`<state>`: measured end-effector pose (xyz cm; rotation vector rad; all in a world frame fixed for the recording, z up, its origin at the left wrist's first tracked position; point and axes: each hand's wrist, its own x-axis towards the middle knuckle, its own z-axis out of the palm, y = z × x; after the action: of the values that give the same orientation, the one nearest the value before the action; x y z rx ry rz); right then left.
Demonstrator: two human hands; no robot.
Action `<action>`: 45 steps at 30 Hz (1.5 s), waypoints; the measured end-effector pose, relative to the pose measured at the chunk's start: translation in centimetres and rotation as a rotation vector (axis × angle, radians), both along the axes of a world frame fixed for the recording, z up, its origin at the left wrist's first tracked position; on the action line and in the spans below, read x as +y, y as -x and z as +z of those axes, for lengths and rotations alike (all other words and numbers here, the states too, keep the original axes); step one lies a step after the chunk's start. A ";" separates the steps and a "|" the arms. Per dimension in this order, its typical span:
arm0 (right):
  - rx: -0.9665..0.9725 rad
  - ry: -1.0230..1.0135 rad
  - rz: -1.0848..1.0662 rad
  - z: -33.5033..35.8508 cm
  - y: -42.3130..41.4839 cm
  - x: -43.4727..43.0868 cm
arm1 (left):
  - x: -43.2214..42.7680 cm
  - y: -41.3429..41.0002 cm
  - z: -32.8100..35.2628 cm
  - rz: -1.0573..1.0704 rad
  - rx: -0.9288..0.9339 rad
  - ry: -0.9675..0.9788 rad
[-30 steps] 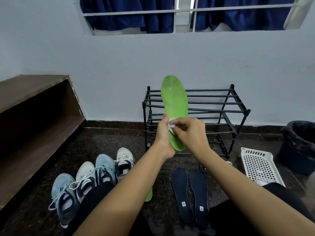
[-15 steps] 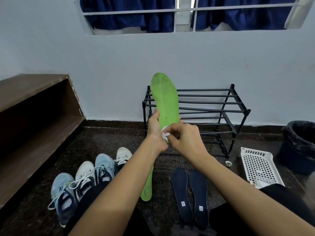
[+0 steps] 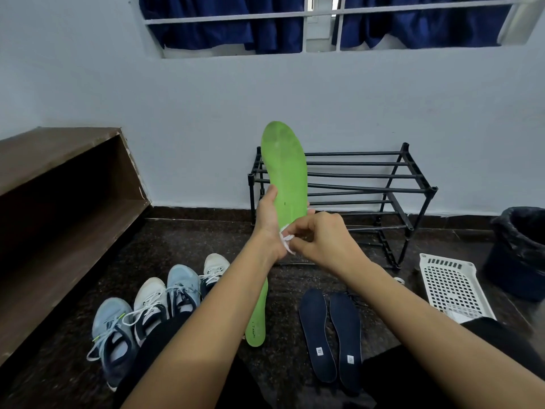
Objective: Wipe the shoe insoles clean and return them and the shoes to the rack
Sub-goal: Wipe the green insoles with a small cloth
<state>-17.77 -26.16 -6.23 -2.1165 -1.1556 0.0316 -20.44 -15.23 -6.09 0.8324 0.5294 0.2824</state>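
Observation:
My left hand (image 3: 267,222) grips a green insole (image 3: 286,166) near its lower end and holds it upright in front of the black shoe rack (image 3: 368,187). My right hand (image 3: 324,240) pinches a small white wipe (image 3: 286,239) against the insole's heel. A second green insole (image 3: 259,314) lies on the dark floor, partly hidden by my left forearm. Two dark blue insoles (image 3: 330,335) lie side by side at the right. Several sneakers (image 3: 153,305) stand in a row at the left.
A white perforated basket (image 3: 454,284) lies at the right, and a black-lined bin (image 3: 522,249) stands beside it. A brown wooden shelf (image 3: 59,187) runs along the left wall. My dark-trousered knees fill the bottom of the view.
The held insole has shifted left and slightly down, and my right hand with the wipe has slid down towards its heel. More of the second green insole on the floor shows.

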 end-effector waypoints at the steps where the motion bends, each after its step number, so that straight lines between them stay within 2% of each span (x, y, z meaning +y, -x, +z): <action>1: 0.006 0.030 0.011 0.1 -0.1 -0.1 | 0.0 0.0 0.0 0.004 -0.002 -0.006; 7: -0.076 0.045 -0.050 -0.4 -0.5 0.2 | -0.8 -0.5 -0.5 0.062 -0.036 -0.018; 14: -0.027 -0.172 -0.158 -0.4 -2.1 0.0 | -2.9 -0.5 -1.2 0.008 -0.021 0.004; 20: 0.059 -0.015 -0.043 -0.3 -1.2 -0.5 | -1.7 -0.4 -1.1 0.055 0.002 0.063; 25: 0.105 0.018 0.022 0.1 -1.3 -0.7 | -0.7 -0.6 -0.6 0.082 -0.021 0.053; 30: -0.099 0.148 -0.008 -0.3 -1.7 -0.3 | -1.6 -0.6 -1.1 0.077 0.026 0.033; 34: -0.174 0.110 -0.101 -0.2 -2.9 -0.1 | -2.7 -0.7 -1.0 0.021 0.026 0.010; 40: -0.025 -0.051 -0.059 0.3 -2.3 -1.1 | -2.5 -0.6 -0.9 -0.023 0.020 -0.028; 42: 0.052 -0.034 0.006 0.6 -1.4 -1.4 | -1.9 -0.5 -0.6 -0.008 0.006 -0.021; 45: 0.059 0.062 0.065 1.0 -0.8 -1.6 | -1.2 -0.6 -0.5 0.036 -0.012 -0.031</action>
<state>-16.93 -27.80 -5.26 -2.1171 -1.2021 0.1605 -19.86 -16.47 -6.60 0.8517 0.5306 0.3297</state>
